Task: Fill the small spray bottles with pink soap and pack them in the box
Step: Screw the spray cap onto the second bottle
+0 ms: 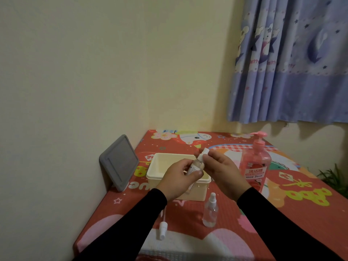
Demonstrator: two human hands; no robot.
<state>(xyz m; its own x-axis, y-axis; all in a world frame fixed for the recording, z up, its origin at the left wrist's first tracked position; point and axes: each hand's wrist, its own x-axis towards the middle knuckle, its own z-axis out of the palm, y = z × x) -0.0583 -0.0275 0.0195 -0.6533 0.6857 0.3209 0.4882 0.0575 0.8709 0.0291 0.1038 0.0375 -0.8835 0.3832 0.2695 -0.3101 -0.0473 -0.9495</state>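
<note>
Above the cream box, my left hand grips the body of a small clear spray bottle. Its white spray cap is pinched by my right hand. The bottle is tilted, top toward the right. Another small clear spray bottle stands upright on the table in front of the box, cap on. A loose white spray head with its tube lies near the front left. The large pink soap pump bottle stands to the right of the box.
A grey lid leans against the left wall beside the box. The table carries a red patterned cloth and sits in a wall corner. A blue curtain hangs at the upper right; a green plant shows past the right edge.
</note>
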